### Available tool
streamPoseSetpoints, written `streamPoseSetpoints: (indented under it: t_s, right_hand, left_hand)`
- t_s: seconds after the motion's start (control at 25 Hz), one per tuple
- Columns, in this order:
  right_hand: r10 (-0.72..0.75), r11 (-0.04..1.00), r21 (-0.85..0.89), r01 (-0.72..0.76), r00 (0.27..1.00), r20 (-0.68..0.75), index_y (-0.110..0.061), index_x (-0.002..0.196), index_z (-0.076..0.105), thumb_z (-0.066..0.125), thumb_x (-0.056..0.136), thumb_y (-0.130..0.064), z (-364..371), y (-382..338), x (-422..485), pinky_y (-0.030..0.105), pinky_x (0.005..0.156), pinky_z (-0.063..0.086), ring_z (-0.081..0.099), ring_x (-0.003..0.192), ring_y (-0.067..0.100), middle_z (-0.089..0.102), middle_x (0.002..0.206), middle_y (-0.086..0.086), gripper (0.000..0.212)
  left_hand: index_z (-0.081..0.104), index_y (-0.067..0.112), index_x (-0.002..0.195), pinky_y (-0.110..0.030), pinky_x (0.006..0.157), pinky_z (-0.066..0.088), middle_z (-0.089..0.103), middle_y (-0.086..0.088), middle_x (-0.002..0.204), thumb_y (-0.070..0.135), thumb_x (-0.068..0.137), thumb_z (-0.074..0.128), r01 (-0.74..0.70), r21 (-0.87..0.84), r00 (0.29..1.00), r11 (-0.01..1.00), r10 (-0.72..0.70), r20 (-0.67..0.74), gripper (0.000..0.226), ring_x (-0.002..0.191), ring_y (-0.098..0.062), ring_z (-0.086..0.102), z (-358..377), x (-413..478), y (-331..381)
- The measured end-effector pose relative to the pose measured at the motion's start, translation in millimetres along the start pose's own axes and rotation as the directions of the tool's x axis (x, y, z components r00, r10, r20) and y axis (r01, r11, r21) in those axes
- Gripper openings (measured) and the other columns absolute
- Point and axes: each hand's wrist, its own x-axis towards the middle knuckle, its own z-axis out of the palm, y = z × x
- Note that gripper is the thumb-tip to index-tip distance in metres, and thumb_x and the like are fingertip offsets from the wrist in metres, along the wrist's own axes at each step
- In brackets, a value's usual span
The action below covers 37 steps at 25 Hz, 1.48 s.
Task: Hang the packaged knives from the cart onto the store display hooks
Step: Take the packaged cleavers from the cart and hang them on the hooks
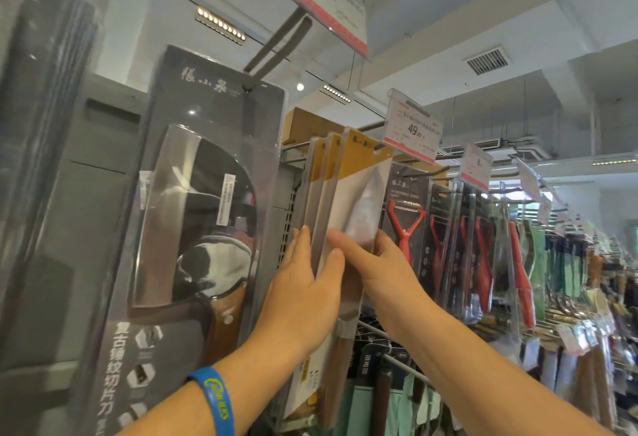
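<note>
Gripping the packaged knives [348, 200] from both sides, the left hand [303, 283] lays near-straight fingers along the stack's left edge with its thumb on the front. The right hand [383, 270] curls its fingers round the right edge, thumb across the front. The 3 yellow-topped packs sit just below a display hook [371, 123] bearing a 49.00 price tag [412, 128], with a large packaged cleaver [193, 211] near left and red peelers [404, 225] right.

Under the 49.00 price tag [412, 128] I counted 3 yellow-topped knife packs [362, 166]; left of it 1 cleaver pack [193, 211], right of it at least 2 red peelers [404, 228].
</note>
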Motion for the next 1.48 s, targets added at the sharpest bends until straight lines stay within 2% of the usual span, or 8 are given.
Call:
streamPoseSetpoints:
  t_s: [0.24,0.48,0.68,0.8,0.88,1.04,1.24,1.48]
  right_hand:
    - [-0.031,0.998,0.059,0.032,0.999,-0.010,-0.022,0.119,0.068,0.092,0.069,-0.040,-4,7,4,0.045,0.089,0.059,0.075,0.100,0.022,0.078,0.109,0.002,0.058]
    - [-0.080,0.997,0.013,0.081,0.996,-0.043,-0.026,0.114,0.068,0.090,0.063,-0.045,-8,7,0,0.032,0.072,0.062,0.077,0.089,0.020,0.079,0.099,-0.001,0.059]
    - [-0.058,0.994,-0.094,0.056,0.998,-0.016,-0.026,0.115,0.067,0.088,0.071,-0.047,-11,2,-1,0.038,0.081,0.062,0.077,0.091,0.017,0.079,0.101,-0.003,0.053]
    - [-0.009,0.991,-0.132,0.008,1.000,-0.008,-0.026,0.116,0.067,0.085,0.074,-0.051,-12,-1,-2,0.031,0.076,0.061,0.076,0.090,0.012,0.078,0.101,-0.006,0.052]
    - [0.025,0.984,-0.178,-0.025,1.000,-0.005,-0.026,0.120,0.065,0.081,0.066,-0.070,-11,-3,-3,0.028,0.072,0.061,0.075,0.092,0.009,0.077,0.105,-0.009,0.071]
    - [0.080,0.986,-0.148,-0.083,0.996,-0.030,-0.033,0.149,0.047,0.067,0.044,-0.096,-10,-4,4,0.031,0.087,0.050,0.059,0.117,0.005,0.061,0.133,-0.018,0.124]
    - [0.116,0.993,-0.020,-0.116,0.993,0.038,-0.033,0.135,0.058,0.078,0.057,-0.079,-3,-12,15,0.023,0.070,0.054,0.074,0.093,0.005,0.077,0.107,-0.016,0.093]
    - [0.100,0.989,0.095,-0.111,0.989,0.113,-0.021,0.126,0.066,0.082,0.061,-0.056,-5,-10,19,0.029,0.071,0.060,0.076,0.098,0.016,0.078,0.110,0.000,0.076]
  left_hand:
    - [0.014,0.031,0.156,-0.042,0.119,0.028,0.017,0.009,0.163,0.056,0.094,0.046,-0.018,-0.036,1.000,0.999,0.018,-0.004,0.074,0.147,-0.012,0.023,5,-5,2]
    - [0.008,0.032,0.155,-0.039,0.118,0.028,0.013,0.010,0.163,0.055,0.093,0.047,-0.025,-0.023,0.999,0.999,0.025,-0.023,0.076,0.147,-0.011,0.021,12,-13,11]
    - [0.002,0.032,0.157,-0.043,0.121,0.021,0.006,0.009,0.165,0.059,0.094,0.038,-0.011,-0.017,1.000,1.000,0.011,0.010,0.077,0.150,-0.011,0.012,15,-12,10]
    - [0.001,0.033,0.157,-0.040,0.122,0.014,0.000,0.011,0.165,0.062,0.095,0.032,-0.009,0.015,1.000,1.000,0.009,0.003,0.075,0.151,-0.010,0.006,15,-10,9]
    - [0.005,0.033,0.157,-0.037,0.121,0.011,0.002,0.009,0.165,0.064,0.094,0.026,-0.005,0.026,0.999,1.000,0.006,-0.041,0.073,0.151,-0.010,0.005,13,-7,6]
    - [0.006,0.031,0.157,-0.036,0.119,0.007,0.002,0.004,0.166,0.065,0.095,0.020,0.069,0.048,0.994,0.996,-0.064,-0.088,0.072,0.151,-0.014,0.005,2,7,-2]
    - [0.007,0.033,0.157,-0.040,0.119,0.011,0.009,0.008,0.165,0.070,0.094,0.022,0.141,-0.008,0.988,0.990,-0.141,-0.061,0.075,0.151,-0.017,0.011,-2,15,-9]
    - [0.023,0.030,0.155,-0.040,0.117,0.020,0.025,0.005,0.161,0.071,0.093,0.021,0.149,-0.008,0.988,0.989,-0.150,-0.029,0.075,0.147,-0.020,0.024,4,16,-10]
